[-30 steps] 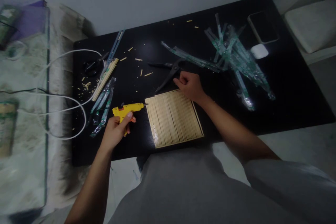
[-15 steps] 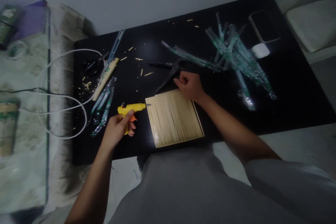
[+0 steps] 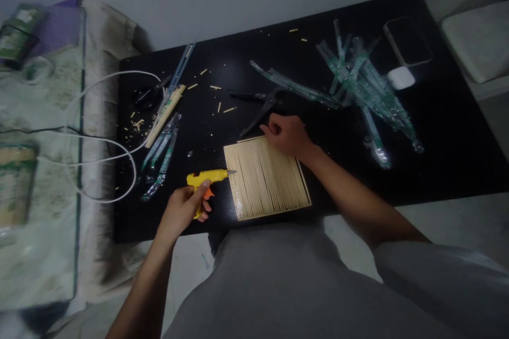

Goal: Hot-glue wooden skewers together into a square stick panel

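My left hand point(image 3: 189, 204) is wrapped round the handle of a yellow glue gun point(image 3: 210, 176) with an orange trigger. Its metal nozzle points right, over the left edge of a square panel of pale wooden sticks point(image 3: 262, 180) laid side by side. A shiny strip runs down that edge. Curled over the panel's far right part is my right hand point(image 3: 288, 137), its fingers closed; whether they pinch anything is hidden. Just beyond that hand lies a black plier-like tool point(image 3: 264, 103) with spread handles.
Crumpled clear-green wrappers point(image 3: 369, 85) lie right, near a phone point(image 3: 407, 41) and a white case point(image 3: 401, 78). To the left are a stick bundle point(image 3: 165, 116), more wrappers point(image 3: 163, 156), black scissors point(image 3: 147, 96), stick scraps point(image 3: 228, 110) and a looping white cable point(image 3: 131, 161).
The glue gun has come slightly nearer to me along the panel's left edge. My right hand has shifted a little left and nearer over the panel, still closed.
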`<state>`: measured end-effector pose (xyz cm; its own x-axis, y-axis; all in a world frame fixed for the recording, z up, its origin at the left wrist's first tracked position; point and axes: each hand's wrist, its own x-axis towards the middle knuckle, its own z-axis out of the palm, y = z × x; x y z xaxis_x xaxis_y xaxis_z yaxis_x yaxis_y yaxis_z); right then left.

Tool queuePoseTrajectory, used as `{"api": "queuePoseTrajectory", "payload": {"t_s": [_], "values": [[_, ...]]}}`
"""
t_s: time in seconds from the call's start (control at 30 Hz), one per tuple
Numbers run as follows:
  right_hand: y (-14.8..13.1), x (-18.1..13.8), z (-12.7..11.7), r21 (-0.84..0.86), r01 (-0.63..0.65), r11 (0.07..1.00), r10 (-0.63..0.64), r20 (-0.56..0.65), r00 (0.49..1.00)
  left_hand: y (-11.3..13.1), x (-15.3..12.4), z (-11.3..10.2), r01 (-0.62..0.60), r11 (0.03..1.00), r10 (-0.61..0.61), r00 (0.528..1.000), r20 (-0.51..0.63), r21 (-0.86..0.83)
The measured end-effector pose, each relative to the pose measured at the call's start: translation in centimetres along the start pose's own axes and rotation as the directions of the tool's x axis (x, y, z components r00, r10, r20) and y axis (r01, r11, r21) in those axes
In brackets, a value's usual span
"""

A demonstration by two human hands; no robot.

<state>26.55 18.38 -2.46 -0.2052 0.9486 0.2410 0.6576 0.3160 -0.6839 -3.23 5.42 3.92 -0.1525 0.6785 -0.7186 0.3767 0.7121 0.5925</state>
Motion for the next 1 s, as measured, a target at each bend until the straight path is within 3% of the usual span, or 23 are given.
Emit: {"api": "queuePoseTrajectory", "payload": {"t_s": [0.2, 0.33, 0.4, 0.53, 0.67, 1.0], "values": [[-0.1, 0.0, -0.3, 0.015, 0.032, 0.999, -0.032, -0.019, 0.999, -1.1, -1.3, 0.1, 0.065, 0.998, -0.065, 0.998, 0.026, -0.010], [-1.1, -0.5, -0.4, 0.045, 0.177, 0.983, -0.177, -0.022, 0.984, -1.7, -2.3, 0.3, 0.067, 0.998, -0.068, 0.997, 0.036, 0.006], [-2.1, -1.0, 0.1, 0.072, 0.268, 0.961, -0.270, 0.017, 0.963, -2.2, -2.6, 0.3, 0.065, 0.998, -0.065, 0.997, 0.047, 0.014], [-4.0, -2.0, 1.8, 0.156, 0.357, 0.921, -0.384, 0.206, 0.900, -3.4, -3.2, 0.5, 0.068, 0.997, -0.070, 0.996, 0.062, 0.034], [-4.8, -2.1, 3.3, 0.126, 0.386, 0.914, -0.405, 0.321, 0.856, -4.6, -4.2, 0.6, 0.080, 0.995, -0.084, 0.994, 0.076, 0.064], [-5.1, -2.3, 5.0, -0.042, 0.485, 0.873, -0.452, 0.301, 0.840, -5.4, -4.8, 1.3, 0.092, 0.995, -0.093, 0.995, 0.028, 0.040]]}}
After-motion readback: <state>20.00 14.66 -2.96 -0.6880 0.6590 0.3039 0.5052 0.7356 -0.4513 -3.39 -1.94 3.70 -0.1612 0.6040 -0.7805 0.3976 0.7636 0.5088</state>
